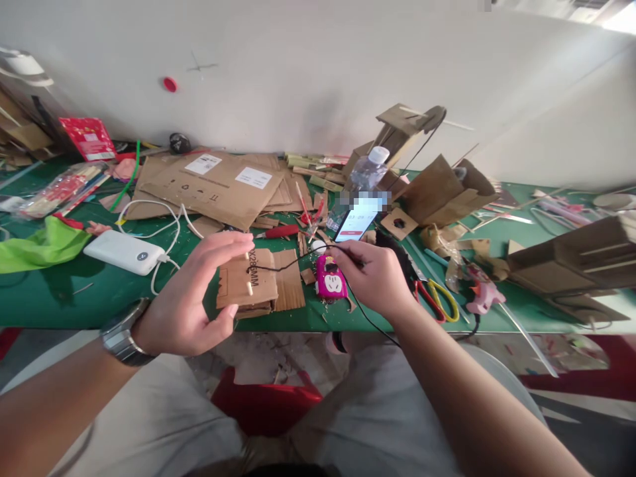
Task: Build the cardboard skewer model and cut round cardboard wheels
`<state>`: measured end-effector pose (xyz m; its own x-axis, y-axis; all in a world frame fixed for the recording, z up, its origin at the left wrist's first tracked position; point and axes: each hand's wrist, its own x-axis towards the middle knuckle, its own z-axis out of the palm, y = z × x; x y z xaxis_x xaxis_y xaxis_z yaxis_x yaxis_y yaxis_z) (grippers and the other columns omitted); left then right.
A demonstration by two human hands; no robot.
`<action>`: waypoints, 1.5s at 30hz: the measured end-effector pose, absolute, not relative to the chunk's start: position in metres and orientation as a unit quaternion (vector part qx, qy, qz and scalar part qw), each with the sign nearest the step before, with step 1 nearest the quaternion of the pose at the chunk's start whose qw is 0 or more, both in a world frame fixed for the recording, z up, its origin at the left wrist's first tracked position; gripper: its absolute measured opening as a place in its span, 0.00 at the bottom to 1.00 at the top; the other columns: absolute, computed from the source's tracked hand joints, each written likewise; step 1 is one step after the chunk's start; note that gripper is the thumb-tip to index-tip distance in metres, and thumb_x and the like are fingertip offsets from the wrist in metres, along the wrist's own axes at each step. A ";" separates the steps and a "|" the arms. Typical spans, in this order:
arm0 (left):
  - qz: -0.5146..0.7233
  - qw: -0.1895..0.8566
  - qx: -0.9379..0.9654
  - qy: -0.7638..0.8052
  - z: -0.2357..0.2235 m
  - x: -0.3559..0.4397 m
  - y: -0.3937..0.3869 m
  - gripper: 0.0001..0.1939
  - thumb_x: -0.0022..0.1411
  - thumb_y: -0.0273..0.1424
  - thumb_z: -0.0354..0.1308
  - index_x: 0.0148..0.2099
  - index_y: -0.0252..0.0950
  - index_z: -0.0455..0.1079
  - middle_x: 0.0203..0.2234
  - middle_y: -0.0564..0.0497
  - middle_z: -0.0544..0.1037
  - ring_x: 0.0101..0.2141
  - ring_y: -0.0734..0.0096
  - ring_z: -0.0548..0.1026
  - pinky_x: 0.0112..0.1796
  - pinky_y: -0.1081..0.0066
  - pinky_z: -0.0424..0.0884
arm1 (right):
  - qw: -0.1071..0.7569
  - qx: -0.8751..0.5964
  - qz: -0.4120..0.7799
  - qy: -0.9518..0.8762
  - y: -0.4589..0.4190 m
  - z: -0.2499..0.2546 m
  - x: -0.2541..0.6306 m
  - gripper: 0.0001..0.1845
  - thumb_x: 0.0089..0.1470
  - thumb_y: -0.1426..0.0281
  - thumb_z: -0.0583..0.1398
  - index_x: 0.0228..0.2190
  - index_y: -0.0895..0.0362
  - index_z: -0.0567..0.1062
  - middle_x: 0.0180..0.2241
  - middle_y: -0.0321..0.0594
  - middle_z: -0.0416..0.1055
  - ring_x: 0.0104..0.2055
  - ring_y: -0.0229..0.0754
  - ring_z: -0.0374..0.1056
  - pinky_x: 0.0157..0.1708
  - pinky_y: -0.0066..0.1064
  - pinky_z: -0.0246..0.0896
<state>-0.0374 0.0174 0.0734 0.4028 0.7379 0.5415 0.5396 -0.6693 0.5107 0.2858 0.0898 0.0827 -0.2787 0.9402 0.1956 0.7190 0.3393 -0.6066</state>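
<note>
My right hand (pixel 372 275) pinches a thin black cord (pixel 285 266) between thumb and fingers. One end of the cord runs left to a hole in a small cardboard box (pixel 237 281); the other trails down past the table edge. Two short pale sticks (pixel 249 288) stick up from the top of that box. My left hand (pixel 199 295), with a watch at the wrist, is at the box's left side, thumb and fingers apart. Whether it touches the box I cannot tell. A pink sharpener-like gadget (pixel 332 281) with a white face lies beside my right hand.
A white power bank (pixel 122 252) with cables lies at left. Behind are a flattened carton (pixel 209 189), a red-handled knife (pixel 278 232), a phone (pixel 360 215) and a plastic bottle (pixel 368 169). To the right are scissors (pixel 442 298), a pink glue gun (pixel 481 291) and cardboard builds (pixel 571 258).
</note>
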 end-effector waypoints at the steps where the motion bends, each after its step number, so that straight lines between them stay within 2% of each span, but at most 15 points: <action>1: 0.386 0.121 0.832 0.379 0.074 -0.039 0.019 0.42 0.62 0.29 0.62 0.76 0.47 0.57 0.68 0.40 0.68 0.68 0.41 0.69 0.68 0.37 0.70 | 0.289 -0.528 0.213 -0.770 0.088 0.084 0.286 0.21 0.69 0.56 0.59 0.38 0.58 0.86 0.25 0.37 0.76 0.26 0.39 0.64 0.28 0.31 0.55; 5: 0.367 0.112 0.850 0.361 0.078 -0.048 0.025 0.42 0.62 0.28 0.62 0.76 0.49 0.57 0.69 0.40 0.68 0.69 0.41 0.68 0.67 0.37 0.71 | 0.374 -0.502 0.225 -0.747 0.085 0.087 0.293 0.32 0.71 0.45 0.56 0.32 0.57 0.84 0.21 0.36 0.66 0.24 0.39 0.59 0.26 0.32 0.51; 8: 0.354 0.108 0.856 0.362 0.080 -0.051 0.027 0.41 0.62 0.28 0.62 0.75 0.50 0.59 0.68 0.42 0.69 0.69 0.40 0.68 0.68 0.37 0.70 | 0.422 -0.510 0.233 -0.712 0.090 0.088 0.301 0.36 0.71 0.41 0.53 0.36 0.56 0.85 0.20 0.35 0.62 0.23 0.39 0.57 0.25 0.32 0.50; 11: 0.346 0.105 0.855 0.372 0.081 -0.052 0.027 0.36 0.62 0.29 0.61 0.72 0.51 0.65 0.67 0.43 0.71 0.68 0.41 0.70 0.67 0.38 0.71 | 0.425 -0.540 0.215 -0.694 0.099 0.094 0.310 0.29 0.72 0.47 0.55 0.38 0.55 0.86 0.19 0.33 0.60 0.22 0.39 0.56 0.25 0.33 0.50; 13: 0.343 0.110 0.853 0.378 0.080 -0.052 0.027 0.33 0.62 0.30 0.61 0.69 0.52 0.68 0.67 0.44 0.70 0.66 0.42 0.72 0.66 0.39 0.74 | 0.409 -0.565 0.186 -0.692 0.104 0.099 0.316 0.21 0.69 0.54 0.60 0.38 0.55 0.85 0.21 0.35 0.66 0.24 0.40 0.61 0.26 0.32 0.55; 15: 0.345 0.109 0.849 0.384 0.078 -0.052 0.028 0.32 0.62 0.31 0.62 0.68 0.52 0.70 0.67 0.44 0.70 0.64 0.42 0.73 0.65 0.39 0.75 | 0.369 -0.577 0.182 -0.706 0.109 0.102 0.322 0.16 0.65 0.58 0.62 0.37 0.55 0.85 0.24 0.36 0.72 0.25 0.40 0.64 0.27 0.32 0.57; 17: 0.351 0.102 0.842 0.395 0.076 -0.052 0.029 0.30 0.62 0.31 0.63 0.67 0.52 0.71 0.67 0.44 0.70 0.65 0.41 0.72 0.65 0.37 0.74 | 0.301 -0.575 0.209 -0.732 0.113 0.103 0.330 0.15 0.63 0.58 0.64 0.38 0.55 0.86 0.25 0.37 0.75 0.26 0.39 0.65 0.26 0.31 0.57; 22: 0.360 0.086 0.825 0.427 0.071 -0.054 0.034 0.29 0.63 0.33 0.64 0.65 0.52 0.72 0.66 0.46 0.71 0.68 0.39 0.70 0.68 0.36 0.69 | 0.172 -0.567 0.237 -0.770 0.118 0.099 0.348 0.18 0.59 0.56 0.68 0.45 0.54 0.86 0.29 0.37 0.78 0.28 0.40 0.68 0.30 0.31 0.61; 25: 0.358 0.082 0.826 0.428 0.070 -0.053 0.034 0.29 0.63 0.33 0.64 0.66 0.51 0.71 0.68 0.45 0.69 0.68 0.39 0.69 0.67 0.38 0.72 | 0.098 -0.579 0.208 -0.782 0.117 0.101 0.349 0.20 0.58 0.54 0.69 0.47 0.52 0.84 0.33 0.38 0.79 0.33 0.43 0.73 0.34 0.33 0.65; 28: 0.362 0.080 0.828 0.420 0.071 -0.052 0.032 0.30 0.63 0.32 0.64 0.67 0.50 0.70 0.67 0.44 0.69 0.67 0.39 0.70 0.66 0.39 0.73 | -0.048 -0.583 0.207 -0.784 0.111 0.105 0.342 0.21 0.53 0.51 0.73 0.39 0.53 0.84 0.32 0.38 0.79 0.32 0.45 0.73 0.30 0.33 0.61; 31: 0.362 0.074 0.830 0.418 0.072 -0.052 0.031 0.30 0.62 0.32 0.64 0.67 0.49 0.70 0.66 0.43 0.69 0.66 0.39 0.71 0.66 0.38 0.72 | -0.172 -0.528 0.250 -0.793 0.103 0.107 0.337 0.14 0.54 0.58 0.72 0.26 0.53 0.80 0.25 0.36 0.75 0.26 0.42 0.69 0.25 0.33 0.52; 33: 0.360 0.071 0.831 0.419 0.073 -0.052 0.031 0.30 0.62 0.32 0.64 0.66 0.48 0.70 0.65 0.42 0.70 0.66 0.39 0.72 0.66 0.38 0.73 | -0.181 -0.495 0.263 -0.808 0.101 0.109 0.338 0.15 0.60 0.65 0.68 0.22 0.53 0.76 0.22 0.36 0.73 0.24 0.40 0.66 0.25 0.34 0.50; 35: 0.359 0.068 0.830 0.421 0.074 -0.052 0.031 0.29 0.63 0.32 0.64 0.66 0.48 0.71 0.65 0.43 0.70 0.65 0.40 0.72 0.66 0.38 0.73 | -0.159 -0.492 0.261 -0.815 0.102 0.110 0.342 0.16 0.62 0.69 0.64 0.22 0.53 0.77 0.23 0.37 0.74 0.25 0.41 0.67 0.26 0.34 0.51; 41: 0.360 0.075 0.833 0.412 0.076 -0.053 0.030 0.27 0.63 0.31 0.63 0.65 0.47 0.71 0.66 0.41 0.69 0.65 0.42 0.72 0.64 0.42 0.75 | -0.137 -0.535 0.220 -0.804 0.105 0.115 0.345 0.17 0.64 0.64 0.64 0.23 0.53 0.80 0.25 0.41 0.77 0.25 0.43 0.71 0.26 0.34 0.56; 45: 0.366 0.076 0.833 0.407 0.078 -0.051 0.027 0.26 0.64 0.29 0.62 0.64 0.44 0.71 0.65 0.41 0.69 0.65 0.43 0.72 0.64 0.45 0.75 | -0.217 -0.528 0.183 -0.800 0.090 0.118 0.332 0.13 0.60 0.64 0.69 0.24 0.54 0.81 0.26 0.42 0.79 0.28 0.46 0.73 0.27 0.34 0.51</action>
<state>-0.0515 0.0274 0.0779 0.3998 0.7342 0.5487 0.6234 -0.6567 0.4244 0.3319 0.0896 0.1176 -0.3486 0.7652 -0.5412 0.9245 0.3757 -0.0643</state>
